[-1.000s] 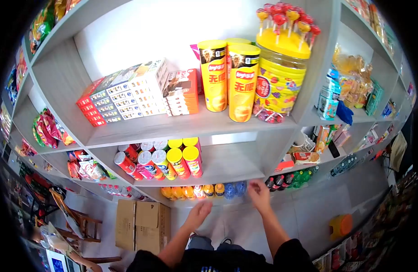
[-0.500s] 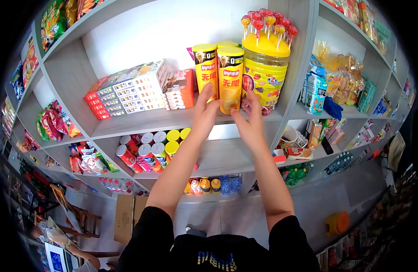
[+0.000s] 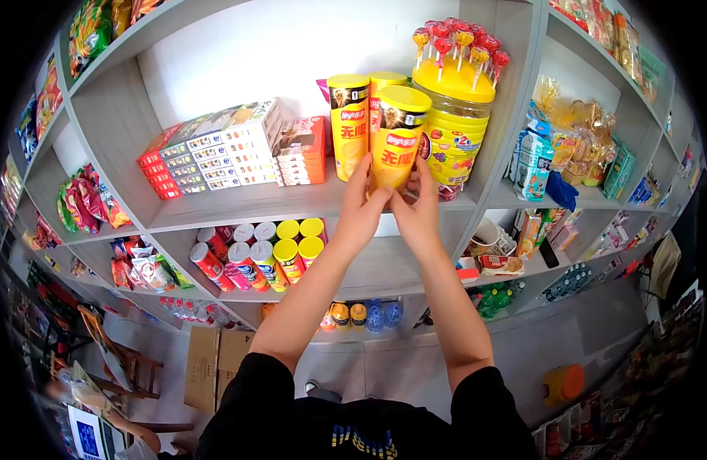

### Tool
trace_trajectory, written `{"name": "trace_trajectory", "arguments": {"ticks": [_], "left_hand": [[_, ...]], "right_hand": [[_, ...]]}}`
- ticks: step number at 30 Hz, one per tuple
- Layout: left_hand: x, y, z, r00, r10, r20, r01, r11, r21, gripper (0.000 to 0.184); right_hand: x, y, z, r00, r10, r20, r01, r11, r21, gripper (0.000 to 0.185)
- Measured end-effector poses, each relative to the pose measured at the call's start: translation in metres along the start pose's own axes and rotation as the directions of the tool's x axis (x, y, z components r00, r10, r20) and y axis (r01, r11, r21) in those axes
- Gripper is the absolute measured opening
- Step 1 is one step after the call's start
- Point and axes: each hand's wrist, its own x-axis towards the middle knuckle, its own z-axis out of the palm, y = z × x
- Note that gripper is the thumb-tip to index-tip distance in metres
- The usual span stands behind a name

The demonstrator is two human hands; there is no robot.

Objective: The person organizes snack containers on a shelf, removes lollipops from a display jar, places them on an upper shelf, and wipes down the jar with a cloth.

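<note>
A yellow Lay's potato chip canister [image 3: 395, 149] is held between both hands, tilted a little to the right above the shelf edge. My left hand [image 3: 362, 208] grips its lower left side, and my right hand [image 3: 416, 211] wraps the lower right side. Both thumbs meet near its base. Just left of it another yellow chip canister [image 3: 349, 138] stands upright on the shelf. A third canister [image 3: 386, 79] is partly hidden behind the held one. To the right stands a big yellow lollipop jar [image 3: 454, 138] with lollipops stuck in its lid.
Stacked small boxes [image 3: 223, 149] and orange boxes [image 3: 300, 153] share this shelf [image 3: 238, 213]. Below are several upright cans [image 3: 286, 251] and, lower, bottles [image 3: 357, 313]. Bagged snacks [image 3: 587, 146] fill the right compartment. A cardboard box [image 3: 204, 368] and an orange stool [image 3: 564, 383] stand on the floor; a person sits lower left.
My hands have closed around the front chip canister, which has lifted, moved slightly right and tilted. Before, the fingers were spread beside the canisters. The view has shifted slightly.
</note>
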Motion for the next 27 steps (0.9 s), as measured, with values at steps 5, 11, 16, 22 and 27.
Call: {"name": "trace_trajectory", "arguments": {"ticks": [5,11,16,22,27], "left_hand": [[-0.045,0.006,-0.003,0.964,0.237,0.117,-0.264,0.834,0.485,0.071],[-0.098,0.014,-0.006,0.972,0.184,0.142,-0.23,0.853,0.469,0.073],[-0.149,-0.012,-0.019,0.989,0.101,0.111,-0.139,0.895,0.424,0.074],[-0.192,-0.067,-0.042,0.999,-0.039,0.017,0.028,0.905,0.424,0.074],[-0.21,-0.125,-0.062,0.994,-0.106,0.007,0.092,0.892,0.443,0.075]], "right_hand": [[-0.025,-0.016,-0.012,1.0,0.013,-0.026,-0.015,0.997,-0.078,0.073],[-0.066,-0.022,-0.029,0.998,-0.035,0.045,0.038,0.998,-0.049,0.07],[-0.125,-0.014,-0.033,0.99,0.074,0.12,-0.074,0.997,-0.003,0.064],[-0.174,0.034,-0.026,0.905,0.381,0.187,-0.386,0.922,-0.01,0.07],[-0.2,0.097,-0.022,0.903,0.407,0.14,-0.384,0.908,-0.166,0.068]]}}
